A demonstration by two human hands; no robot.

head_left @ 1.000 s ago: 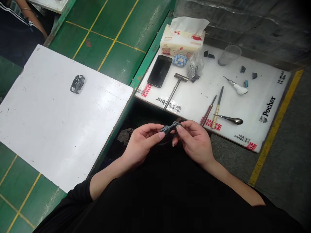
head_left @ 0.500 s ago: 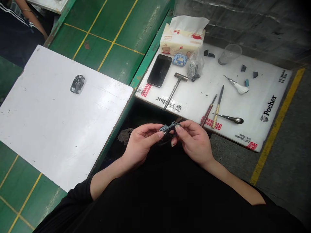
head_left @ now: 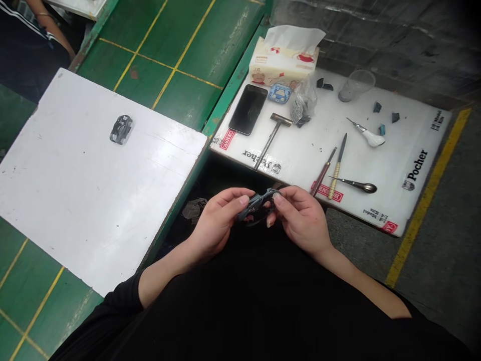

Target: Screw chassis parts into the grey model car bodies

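Observation:
Close to my body I hold a small blue-grey plastic part (head_left: 259, 200) with thin, curved bars; its exact kind does not show. The fingers and thumb of my left hand (head_left: 218, 218) are closed on its left end. At the other end, my right hand (head_left: 305, 218) pinches it between thumb and fingers. The fingers cover parts of both ends. A dark model car body (head_left: 121, 129) rests alone on the white board (head_left: 82, 200) to my left.
On the foam-covered side table (head_left: 300, 165) lie a phone (head_left: 248, 109), a T-shaped metal tool (head_left: 273, 140), a tissue pack (head_left: 283, 62), a clear cup (head_left: 356, 85), a white-handled pointed tool (head_left: 366, 133), an awl (head_left: 355, 184) and a file (head_left: 338, 165). A co-worker's arm (head_left: 56, 30) shows at top left.
My left thumb and fingers have shifted slightly on the part, which now shows more of its left end. My right hand has stayed nearly in place.

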